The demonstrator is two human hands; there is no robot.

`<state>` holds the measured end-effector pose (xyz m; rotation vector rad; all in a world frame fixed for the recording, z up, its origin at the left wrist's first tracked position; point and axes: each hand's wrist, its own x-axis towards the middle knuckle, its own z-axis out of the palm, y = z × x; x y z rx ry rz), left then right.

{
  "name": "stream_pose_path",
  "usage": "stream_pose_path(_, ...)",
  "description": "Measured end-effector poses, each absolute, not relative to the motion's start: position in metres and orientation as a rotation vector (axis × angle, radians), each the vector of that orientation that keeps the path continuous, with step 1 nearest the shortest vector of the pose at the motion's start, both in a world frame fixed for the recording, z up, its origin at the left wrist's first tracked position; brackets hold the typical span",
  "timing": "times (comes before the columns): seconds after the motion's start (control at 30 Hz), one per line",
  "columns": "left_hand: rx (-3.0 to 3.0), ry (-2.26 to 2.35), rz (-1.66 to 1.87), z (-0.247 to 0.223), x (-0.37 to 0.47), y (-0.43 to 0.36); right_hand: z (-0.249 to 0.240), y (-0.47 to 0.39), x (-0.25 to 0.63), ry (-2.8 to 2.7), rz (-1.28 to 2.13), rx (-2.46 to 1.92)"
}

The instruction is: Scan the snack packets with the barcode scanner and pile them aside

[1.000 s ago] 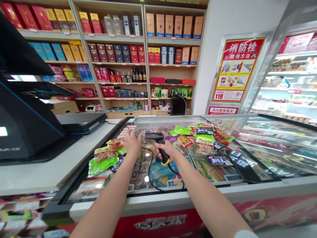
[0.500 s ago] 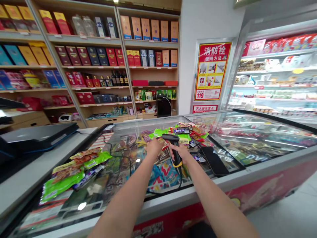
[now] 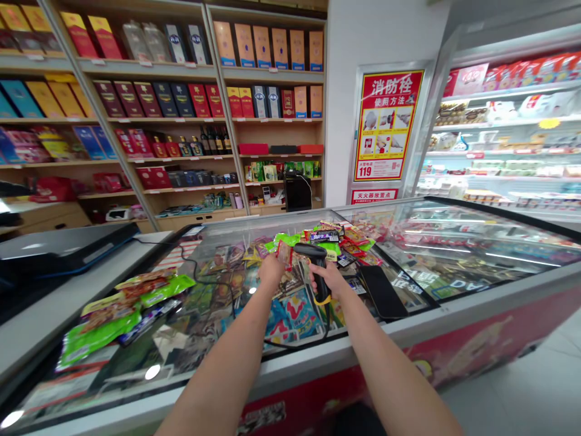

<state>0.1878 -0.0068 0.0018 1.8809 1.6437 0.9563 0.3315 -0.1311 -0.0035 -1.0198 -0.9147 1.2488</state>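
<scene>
My right hand is wrapped round the grip of a black and yellow barcode scanner, its head pointing left. Just left of it, my left hand pinches a small red snack packet in front of the scanner head. Behind both hands lies a pile of snack packets, green, red and dark, on the glass top of a chest freezer. A second group of snack packets, larger and partly green, lies on the glass at the left.
A black phone rests on the glass right of my right hand. The scanner's cable loops across the freezer top. At the left stands a counter with a flat dark device. Shelves of boxes stand behind.
My left hand has moved slightly left, away from the scanner, and the red packet now stands more upright and shows more fully. The scanner stays in my right hand. The whole view has shifted slightly.
</scene>
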Motion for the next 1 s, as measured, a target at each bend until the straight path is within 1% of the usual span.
stream_pose_path(0.1,1.582,1.474,1.091,0.002,0.171,0.001,-0.003,-0.132,0.329,-0.962,1.268,-1.017)
stream_pose_path(0.2,1.208,1.15,1.303,-0.001,0.156,0.002,-0.002,-0.131,0.327,-0.999,1.288,-1.003)
stream_pose_path(0.3,1.038,0.962,1.409,-0.01,0.147,0.0,-0.002,-0.131,0.326,-1.021,1.311,-0.994)
stream_pose_path(0.47,1.042,0.939,1.456,-0.021,0.148,0.0,-0.004,-0.133,0.325,-1.028,1.32,-0.99)
stream_pose_path(0.63,1.172,0.853,1.468,-0.021,0.153,0.003,-0.004,-0.135,0.325,-1.063,1.318,-1.016)
stream_pose_path(0.8,1.311,0.958,1.495,-0.022,0.152,0.009,-0.007,-0.131,0.326,-1.08,1.3,-1.077)
stream_pose_path(1.0,1.312,0.885,1.525,-0.024,0.157,0.013,-0.007,-0.13,0.326,-1.095,1.313,-1.093)
